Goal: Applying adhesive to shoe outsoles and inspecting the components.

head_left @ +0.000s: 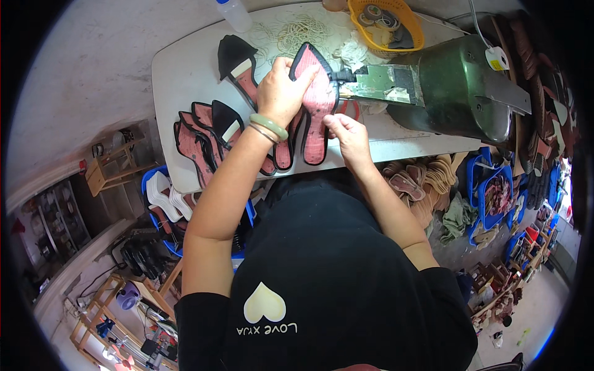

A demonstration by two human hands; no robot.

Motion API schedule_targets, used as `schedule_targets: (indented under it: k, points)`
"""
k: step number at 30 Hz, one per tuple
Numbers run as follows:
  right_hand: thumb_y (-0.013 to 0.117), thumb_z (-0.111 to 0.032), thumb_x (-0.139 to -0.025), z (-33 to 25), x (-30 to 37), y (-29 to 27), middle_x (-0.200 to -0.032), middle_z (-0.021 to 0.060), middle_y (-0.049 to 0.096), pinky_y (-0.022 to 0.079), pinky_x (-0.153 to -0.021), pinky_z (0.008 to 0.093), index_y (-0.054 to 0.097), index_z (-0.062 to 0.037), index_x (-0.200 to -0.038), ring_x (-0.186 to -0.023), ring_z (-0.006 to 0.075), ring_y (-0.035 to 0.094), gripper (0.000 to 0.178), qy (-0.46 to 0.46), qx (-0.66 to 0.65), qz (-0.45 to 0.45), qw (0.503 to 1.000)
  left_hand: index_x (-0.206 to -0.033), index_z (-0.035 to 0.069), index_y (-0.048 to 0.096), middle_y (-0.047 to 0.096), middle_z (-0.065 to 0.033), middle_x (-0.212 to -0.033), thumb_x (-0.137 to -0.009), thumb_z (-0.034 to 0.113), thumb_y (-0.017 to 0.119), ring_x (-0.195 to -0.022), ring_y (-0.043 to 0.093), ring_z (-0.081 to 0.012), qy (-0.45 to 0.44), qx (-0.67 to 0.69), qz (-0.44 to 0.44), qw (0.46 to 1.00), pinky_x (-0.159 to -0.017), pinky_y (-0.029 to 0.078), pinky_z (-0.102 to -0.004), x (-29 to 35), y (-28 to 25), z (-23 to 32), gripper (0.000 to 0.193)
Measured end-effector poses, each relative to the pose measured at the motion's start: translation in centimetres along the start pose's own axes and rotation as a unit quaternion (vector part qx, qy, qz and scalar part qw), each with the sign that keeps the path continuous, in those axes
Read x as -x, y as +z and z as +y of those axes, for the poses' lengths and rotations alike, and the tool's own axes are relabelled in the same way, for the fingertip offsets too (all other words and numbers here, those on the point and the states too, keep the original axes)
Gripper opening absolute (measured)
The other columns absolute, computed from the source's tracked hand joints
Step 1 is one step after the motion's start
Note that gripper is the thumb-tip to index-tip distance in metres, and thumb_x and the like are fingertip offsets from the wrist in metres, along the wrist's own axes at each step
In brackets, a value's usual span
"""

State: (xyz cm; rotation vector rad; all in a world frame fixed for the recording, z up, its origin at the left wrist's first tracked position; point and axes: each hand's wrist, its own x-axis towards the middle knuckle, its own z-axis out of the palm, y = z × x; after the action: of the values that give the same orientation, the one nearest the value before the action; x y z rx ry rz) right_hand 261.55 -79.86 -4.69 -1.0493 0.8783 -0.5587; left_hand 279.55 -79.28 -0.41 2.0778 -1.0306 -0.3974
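My left hand (278, 98), with bangles at its wrist, grips a pointed pink shoe sole (318, 93) edged in black. Its thumb lies flat on the pink face near the toe. My right hand (348, 137) pinches the sole's right edge at the narrow part. The sole stands toe away from me, its edge against the tip of a green sewing machine (445, 86), where a light shines. Just beyond my right fingers show red handles (351, 110), partly hidden. Behind my left hand, another shoe piece with a black upper (237, 57) lies on the white table (170, 68).
Several pink shoe pieces (197, 145) overlap at the table's left. Loose pale cord (300, 32) and a yellow basket (405, 46) of tape rolls lie at the back, near a plastic bottle (235, 15). Blue bins (489, 198) and stacked tan soles (427, 176) stand below on the right.
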Motion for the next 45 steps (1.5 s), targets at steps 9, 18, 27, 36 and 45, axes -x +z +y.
schedule_targets:
  k: [9,18,27,36,45]
  points:
    - [0.068,-0.011,-0.083,1.2,0.3,1.2,-0.067,0.0000,0.050,0.040,-0.059,0.0243,0.059,0.0004,-0.078,-0.065,0.0052,0.044,0.015,-0.071,0.209,-0.149,0.964,-0.099,-0.003,0.060,0.067,-0.0107,-0.081,-0.087,0.041,0.064,-0.069,0.063,-0.0200,-0.119,0.184,0.034,0.975,-0.067,0.049,-0.0322,-0.4,-2.7,-6.9,0.046]
    - [0.069,-0.018,-0.084,8.0,-1.8,4.5,-0.062,0.0055,0.059,0.045,-0.057,0.0283,0.066,-0.0009,-0.081,-0.057,0.0111,0.053,0.018,-0.004,0.351,-0.212,0.912,-0.125,-0.008,0.031,0.047,-0.0326,-0.124,-0.073,0.035,0.075,-0.110,0.054,-0.0417,-0.211,-0.179,-0.082,0.957,-0.094,0.046,-0.0416,-4.7,-0.6,-12.1,0.081]
    - [0.065,-0.044,-0.082,4.8,-2.1,4.6,-0.070,0.0188,0.063,0.049,-0.063,0.0444,0.066,-0.0035,-0.077,-0.070,0.0384,0.062,0.040,-0.085,0.566,-0.202,0.795,-0.121,-0.005,0.041,0.064,-0.0238,-0.099,-0.085,0.015,0.057,-0.092,0.064,-0.0378,-0.082,0.006,0.161,0.984,-0.080,0.049,-0.0417,-5.6,-3.4,-14.2,0.045]
    - [0.068,-0.022,-0.087,-5.0,-1.0,9.3,-0.137,0.0163,0.046,0.035,-0.104,0.0323,0.038,0.0041,-0.138,-0.125,0.0199,0.045,0.064,-0.007,-0.097,-0.170,0.981,-0.100,-0.003,0.061,0.066,-0.0060,-0.089,-0.091,0.025,0.062,-0.081,0.059,-0.0097,-0.034,0.252,0.044,0.966,-0.073,0.048,-0.0266,6.5,-9.6,-4.5,0.030]
    - [0.057,-0.012,-0.094,-7.6,3.1,11.2,-0.103,0.0033,0.063,0.043,-0.085,0.0235,0.059,0.0020,-0.114,-0.092,0.0082,0.057,0.025,-0.056,-0.220,-0.151,0.962,-0.142,0.002,0.028,0.060,-0.0138,-0.120,-0.091,0.025,0.059,-0.098,0.063,-0.0263,0.053,0.103,0.112,0.987,-0.086,0.048,-0.0344,10.2,-11.4,-4.5,0.064]
